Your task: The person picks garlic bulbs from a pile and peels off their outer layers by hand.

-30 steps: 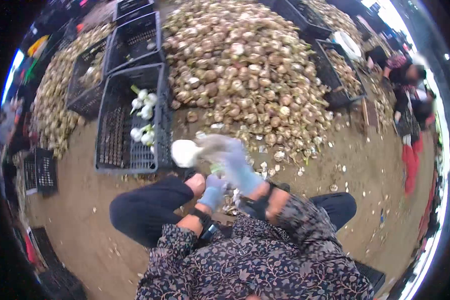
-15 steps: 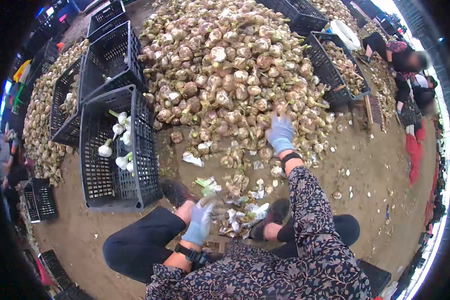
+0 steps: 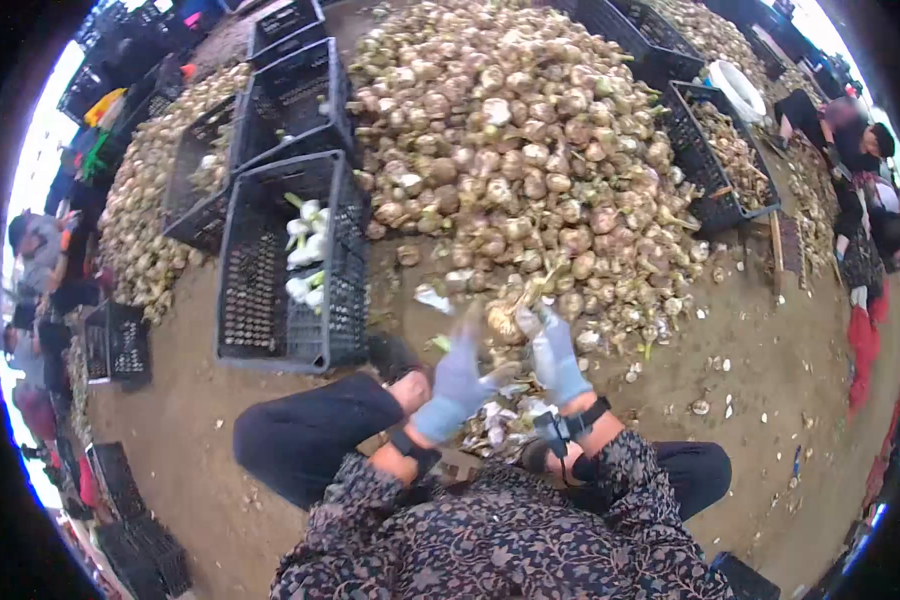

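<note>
Fingers of the left hand (image 3: 455,385), blurred in grey-blue fabric, spread open at centre; just right, a rough, round, papery garlic bulb (image 3: 502,320) is pinched by the gloved right hand (image 3: 557,358), below the knobbly heap (image 3: 530,150).

The brown floor (image 3: 190,420) carries a big garlic heap (image 3: 530,130) at upper centre, black crates (image 3: 292,335) at upper left and upper right, and peel scraps (image 3: 490,425) near the centre.
</note>
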`<state>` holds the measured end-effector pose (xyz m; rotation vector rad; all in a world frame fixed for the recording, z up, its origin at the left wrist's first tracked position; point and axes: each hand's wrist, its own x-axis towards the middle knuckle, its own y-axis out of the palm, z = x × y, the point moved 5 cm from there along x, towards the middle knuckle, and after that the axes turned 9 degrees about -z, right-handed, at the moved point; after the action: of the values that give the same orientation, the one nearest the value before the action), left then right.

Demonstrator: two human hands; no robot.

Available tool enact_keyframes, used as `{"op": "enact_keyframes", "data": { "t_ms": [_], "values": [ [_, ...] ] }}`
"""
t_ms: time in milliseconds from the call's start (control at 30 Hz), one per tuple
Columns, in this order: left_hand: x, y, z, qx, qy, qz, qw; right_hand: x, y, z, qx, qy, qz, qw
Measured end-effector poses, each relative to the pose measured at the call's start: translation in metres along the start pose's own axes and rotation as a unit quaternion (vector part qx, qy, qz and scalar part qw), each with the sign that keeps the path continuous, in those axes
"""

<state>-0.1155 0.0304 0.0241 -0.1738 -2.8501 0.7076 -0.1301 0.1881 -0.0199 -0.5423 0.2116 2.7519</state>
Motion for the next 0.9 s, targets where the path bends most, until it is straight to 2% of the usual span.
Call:
{"op": "enact_keyframes", "data": {
  "t_ms": [33,67,133,167,233,267,300,333,367,400,467,500,533,600,633,667,733,800,867,900],
  "values": [
    [-0.003,-0.002,-0.008,0.051,0.048,-0.032,0.997,-0.031,0.016,0.028,-0.009,-0.043,0.004,0.999],
    [-0.007,-0.004,-0.007,0.078,0.01,-0.005,0.997,-0.054,0.026,0.029,0.1,0.084,0.025,0.991],
    [-0.015,-0.023,-0.019,-0.012,0.019,-0.029,0.999,-0.072,0.031,0.031,0.1,0.046,0.059,0.992],
    [-0.02,-0.028,-0.021,-0.011,0.023,-0.03,0.999,-0.079,0.029,0.032,0.102,0.041,0.06,0.992],
    [-0.033,-0.037,-0.031,0.014,0.097,-0.056,0.994,-0.092,0.028,0.041,0.043,0.032,0.145,0.988],
    [-0.039,-0.041,-0.033,0.015,0.096,-0.056,0.994,-0.102,0.024,0.053,0.011,-0.017,0.185,0.983],
    [-0.043,-0.046,-0.035,-0.056,0.06,-0.037,0.996,-0.113,0.021,0.07,-0.017,-0.067,0.221,0.973],
    [-0.046,-0.054,-0.047,-0.126,0.024,-0.018,0.992,-0.122,0.019,0.07,0.005,0.106,0.24,0.965],
    [-0.055,-0.057,-0.058,-0.236,-0.078,0.036,0.968,-0.131,0.016,0.078,-0.02,0.124,0.254,0.959],
    [-0.058,-0.06,-0.058,-0.237,-0.08,0.034,0.968,-0.135,0.015,0.076,-0.023,0.127,0.255,0.958],
    [-0.063,-0.063,-0.053,-0.378,-0.135,0.042,0.915,-0.136,0.011,0.071,-0.007,0.015,0.255,0.967],
    [-0.061,-0.067,-0.058,-0.341,-0.092,0.031,0.935,-0.136,0.01,0.071,-0.057,-0.05,0.238,0.968],
    [-0.062,-0.063,-0.054,-0.345,-0.092,0.029,0.934,-0.139,0.005,0.07,-0.062,-0.049,0.238,0.968],
    [-0.062,-0.06,-0.059,-0.232,0.011,0.0,0.973,-0.148,-0.003,0.081,-0.098,-0.142,0.211,0.962],
    [-0.062,-0.062,-0.07,-0.173,0.057,-0.021,0.983,-0.15,-0.007,0.073,0.049,-0.056,0.207,0.975],
    [-0.064,-0.061,-0.078,-0.177,0.059,-0.02,0.982,-0.153,-0.007,0.073,0.047,-0.058,0.204,0.976],
    [-0.066,-0.063,-0.104,0.071,0.149,-0.041,0.985,-0.161,-0.008,0.086,-0.078,-0.205,0.155,0.963],
    [-0.068,-0.056,-0.102,0.077,0.163,-0.039,0.983,-0.154,-0.012,0.073,-0.106,-0.203,0.121,0.966],
    [-0.07,-0.051,-0.099,0.141,0.175,-0.032,0.974,-0.153,-0.017,0.066,-0.086,-0.154,0.095,0.98],
    [-0.071,-0.052,-0.102,0.148,0.217,-0.057,0.963,-0.157,-0.02,0.068,-0.1,-0.09,0.093,0.986]
  ]
}}
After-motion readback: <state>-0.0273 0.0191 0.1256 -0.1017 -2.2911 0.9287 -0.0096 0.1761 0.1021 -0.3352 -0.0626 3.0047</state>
